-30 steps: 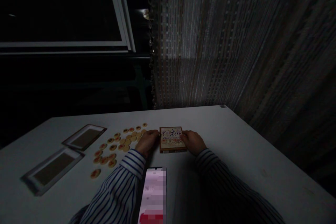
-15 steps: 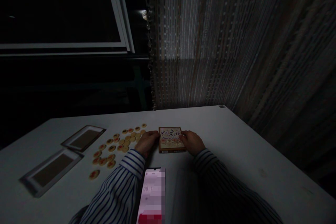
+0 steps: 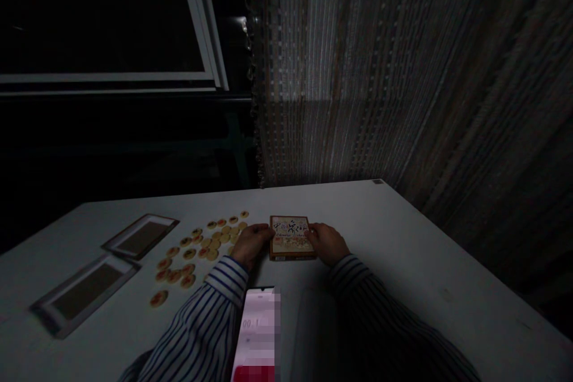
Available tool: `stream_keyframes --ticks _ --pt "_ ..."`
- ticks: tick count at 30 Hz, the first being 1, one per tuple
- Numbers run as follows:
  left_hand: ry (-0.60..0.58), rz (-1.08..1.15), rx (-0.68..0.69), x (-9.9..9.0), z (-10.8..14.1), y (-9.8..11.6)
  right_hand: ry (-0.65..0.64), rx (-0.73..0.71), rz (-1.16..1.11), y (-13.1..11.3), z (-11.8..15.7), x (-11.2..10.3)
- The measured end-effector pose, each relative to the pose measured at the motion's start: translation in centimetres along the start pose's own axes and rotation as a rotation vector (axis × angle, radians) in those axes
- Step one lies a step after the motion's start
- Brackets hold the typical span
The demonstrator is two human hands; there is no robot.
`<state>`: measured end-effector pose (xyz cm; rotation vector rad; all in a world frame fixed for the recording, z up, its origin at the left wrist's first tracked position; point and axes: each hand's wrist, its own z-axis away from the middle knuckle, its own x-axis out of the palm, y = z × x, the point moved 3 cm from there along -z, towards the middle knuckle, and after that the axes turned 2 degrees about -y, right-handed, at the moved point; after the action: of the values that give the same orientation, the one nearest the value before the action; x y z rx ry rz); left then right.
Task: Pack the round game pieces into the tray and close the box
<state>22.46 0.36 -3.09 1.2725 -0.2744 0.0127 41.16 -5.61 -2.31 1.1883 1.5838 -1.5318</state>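
Note:
A Chinese chess box (image 3: 292, 245) with a printed lid lies on the white table between my hands. My left hand (image 3: 250, 245) grips its left edge, the thumb reaching onto the top. On the opposite side, my right hand (image 3: 329, 243) holds the right edge with fingers over the lid. To the left, round wooden chess pieces (image 3: 214, 245) are scattered; some show red or black characters, others look blank. Part of the scatter is hidden behind my left hand and sleeve.
Two shallow open box halves (image 3: 89, 293) lie at the table's left. A lit phone (image 3: 256, 334) with a timer-like screen sits between my forearms. Behind the white table (image 3: 403, 274) hang a woven curtain (image 3: 340, 71) and a dark window (image 3: 102, 18).
The left thumb has shifted slightly onto the box's top edge. Otherwise both hands stay on the box; the view has moved a little.

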Motion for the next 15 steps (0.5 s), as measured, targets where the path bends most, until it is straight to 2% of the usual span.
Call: stream_keyframes --ticks 8,15 --pt "0.033 0.005 -0.021 0.3 0.71 -0.16 -0.004 0.012 0.003 -0.06 0.12 -0.18" --pt "-0.13 0.095 -0.043 0.58 0.97 -0.72 -0.005 0.009 0.005 -0.21 0.18 -0.36"
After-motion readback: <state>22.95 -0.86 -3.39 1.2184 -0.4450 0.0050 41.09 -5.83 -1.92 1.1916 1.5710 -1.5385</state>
